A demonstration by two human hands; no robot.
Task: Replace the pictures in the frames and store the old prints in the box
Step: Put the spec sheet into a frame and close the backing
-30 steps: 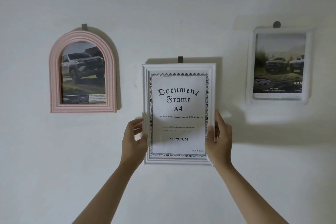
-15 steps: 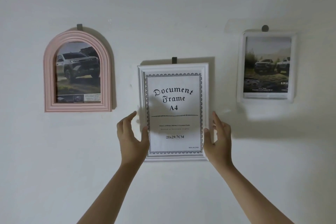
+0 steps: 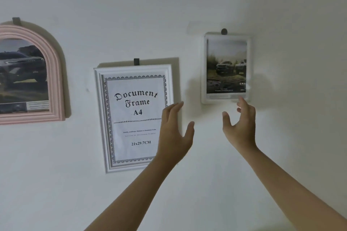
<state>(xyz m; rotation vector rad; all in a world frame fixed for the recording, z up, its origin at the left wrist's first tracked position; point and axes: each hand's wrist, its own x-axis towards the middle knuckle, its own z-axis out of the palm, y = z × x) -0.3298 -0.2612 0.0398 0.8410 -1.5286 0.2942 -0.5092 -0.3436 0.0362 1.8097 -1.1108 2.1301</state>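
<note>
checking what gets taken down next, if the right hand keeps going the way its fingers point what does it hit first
Probably the bottom edge of the small white frame holding the truck print; the right hand fingertips sit just under it, though depth is unclear.

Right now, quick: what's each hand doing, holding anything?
Left hand: open, fingers spread, holding nothing, in front of the A4 frame.
Right hand: open, holding nothing, just below the right frame.

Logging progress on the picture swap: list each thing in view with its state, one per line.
Pink arched frame: hung, holds car print.
White document frame: hung, holds placeholder sheet.
Small white frame: hung, holds car print.
Left hand: open, holding nothing.
Right hand: open, fingers by small frame's lower edge.
</note>
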